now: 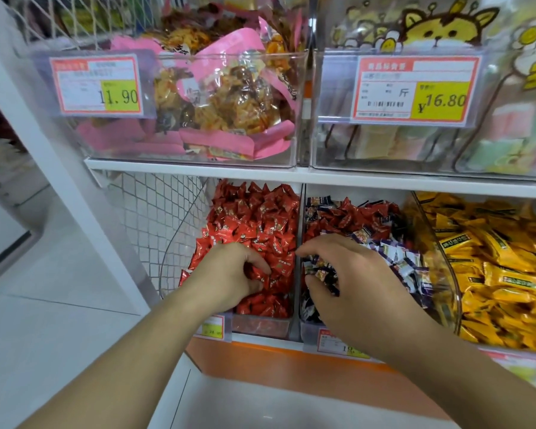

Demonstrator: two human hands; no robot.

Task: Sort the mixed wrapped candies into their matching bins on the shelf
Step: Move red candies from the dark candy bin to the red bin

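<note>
lower centre of the frame: a clear plastic bin of mixed red and purple-white wrapped candies (353,218), beside a clear bin of red wrapped candies (254,218). the left hand (229,274) curls round red ones; the right hand (347,274) pinches dark wrappers. light, crinkly, slippery; best pinched mid-body. the divider wall crowds both hands.

Head view, looking down, near shelf (198,171)
</note>
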